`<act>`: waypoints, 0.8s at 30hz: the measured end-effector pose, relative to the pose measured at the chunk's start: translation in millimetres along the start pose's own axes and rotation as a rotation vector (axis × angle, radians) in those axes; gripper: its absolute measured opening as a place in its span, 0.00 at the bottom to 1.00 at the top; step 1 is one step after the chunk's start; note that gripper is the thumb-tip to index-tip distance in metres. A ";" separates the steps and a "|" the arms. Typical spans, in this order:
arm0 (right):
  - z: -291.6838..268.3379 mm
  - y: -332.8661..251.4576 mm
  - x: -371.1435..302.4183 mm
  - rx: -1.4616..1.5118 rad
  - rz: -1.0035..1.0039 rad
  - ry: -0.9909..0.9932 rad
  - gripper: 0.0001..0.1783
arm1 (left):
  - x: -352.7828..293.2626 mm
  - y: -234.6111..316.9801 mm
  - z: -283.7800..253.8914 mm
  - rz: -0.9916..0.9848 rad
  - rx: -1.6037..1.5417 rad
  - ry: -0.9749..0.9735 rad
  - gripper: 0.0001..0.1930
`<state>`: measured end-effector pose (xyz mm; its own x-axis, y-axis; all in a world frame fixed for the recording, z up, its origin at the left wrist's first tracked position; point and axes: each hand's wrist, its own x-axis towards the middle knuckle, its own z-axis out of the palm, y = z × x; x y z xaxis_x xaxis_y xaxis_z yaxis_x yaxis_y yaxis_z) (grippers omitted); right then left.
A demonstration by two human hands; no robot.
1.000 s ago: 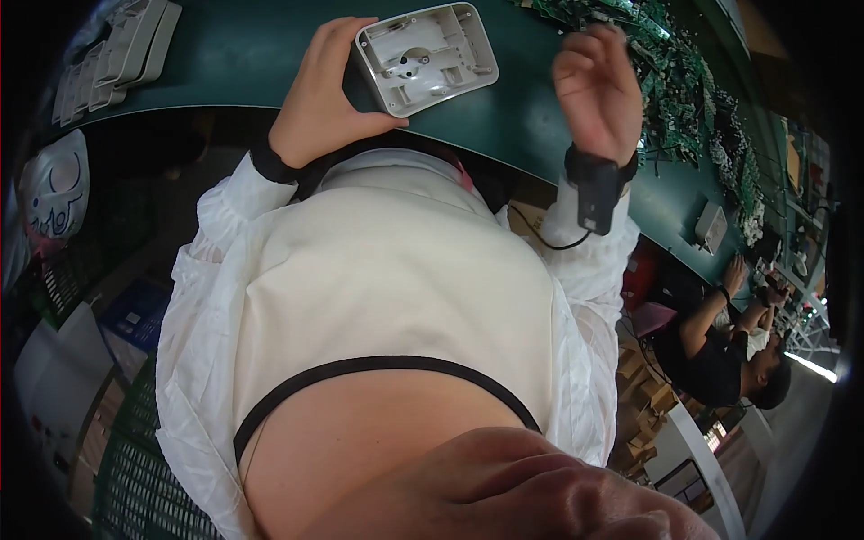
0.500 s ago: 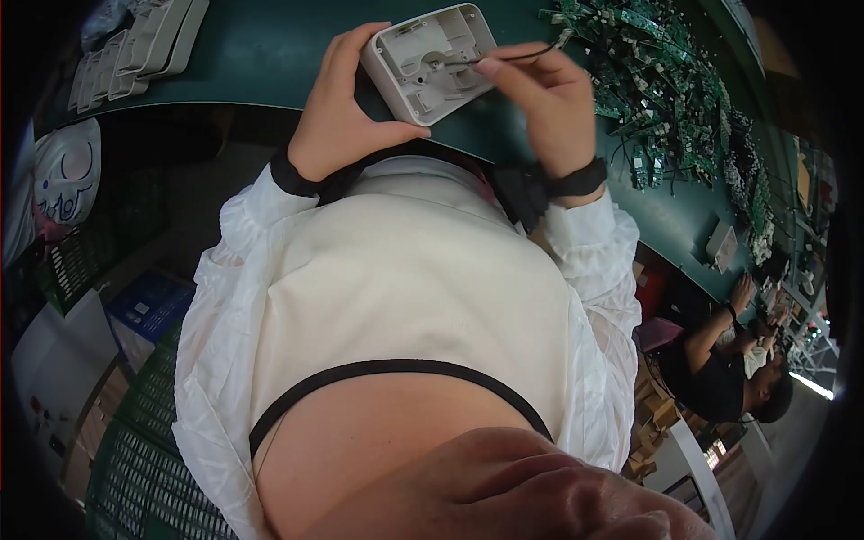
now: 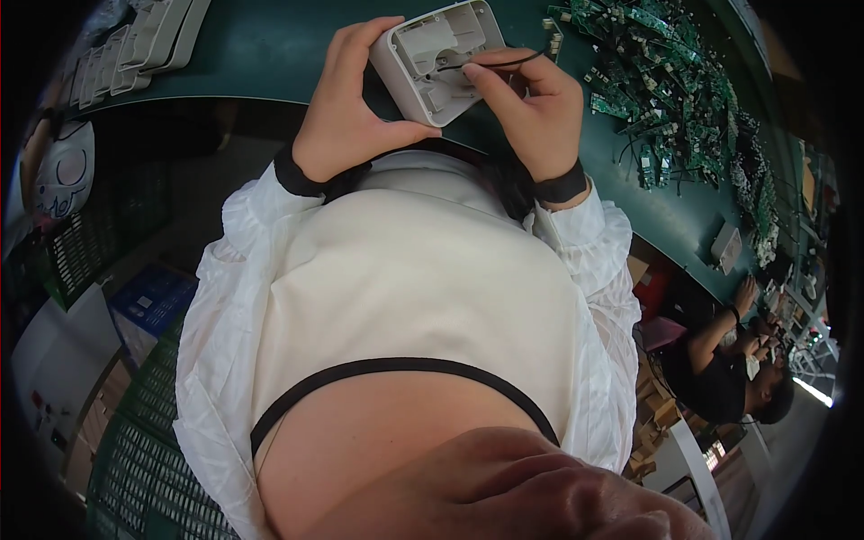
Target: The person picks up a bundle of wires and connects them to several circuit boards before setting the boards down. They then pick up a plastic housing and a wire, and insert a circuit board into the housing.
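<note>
White housing (image 3: 396, 72), open-faced, round-cornered, compartmented inside

The plastic housing (image 3: 394, 77) is off-white in colour, and the thin cable (image 3: 520, 61) is black. The bench (image 3: 270, 58) is dark green; the circuit boards (image 3: 661, 108) are brighter green with whitish spots. The top (image 3: 414, 279) is plain cream with black neckline trim (image 3: 405, 364), and the plastic crate (image 3: 148, 477) is green.

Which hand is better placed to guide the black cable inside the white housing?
Probably the right hand: it pinches the black cable over the open white housing, while the left hand is occupied holding the housing.
</note>
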<state>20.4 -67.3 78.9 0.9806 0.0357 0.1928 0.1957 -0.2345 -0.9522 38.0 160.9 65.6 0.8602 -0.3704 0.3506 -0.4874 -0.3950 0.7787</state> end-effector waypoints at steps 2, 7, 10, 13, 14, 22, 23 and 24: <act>-1.8 -0.2 0.4 -0.071 -0.051 0.008 0.08 | -0.1 1.3 -0.8 0.002 -0.002 -0.003 0.58; 3.9 2.2 -0.2 -0.153 -0.153 -0.054 0.09 | -0.2 2.6 -1.1 0.003 0.001 -0.018 0.58; 5.5 -2.7 -0.7 -0.207 -0.203 -0.090 0.09 | -1.7 3.2 0.8 -0.006 -0.023 -0.028 0.58; 14.1 2.0 -3.5 -0.311 -0.287 -0.089 0.08 | -5.8 3.2 3.3 -0.022 -0.080 -0.029 0.58; 15.5 3.0 -4.1 -0.363 -0.329 -0.088 0.08 | -7.5 2.5 4.9 -0.034 -0.133 -0.020 0.57; -6.7 -5.3 -11.7 -0.282 -0.209 -0.161 0.09 | -10.0 -4.1 7.4 -0.124 -0.238 -0.045 0.53; -10.6 -5.3 -10.5 -0.284 -0.210 -0.162 0.09 | -10.2 -5.1 5.8 -0.140 -0.231 -0.056 0.53; -14.3 -5.5 -9.0 -0.331 -0.175 -0.045 0.10 | -10.2 -6.1 4.7 -0.157 -0.225 -0.066 0.53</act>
<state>10.3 -80.2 85.8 0.9337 0.1435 0.3280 0.3530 -0.5225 -0.7761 31.5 163.2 54.8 0.9073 -0.3765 0.1872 -0.2969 -0.2586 0.9192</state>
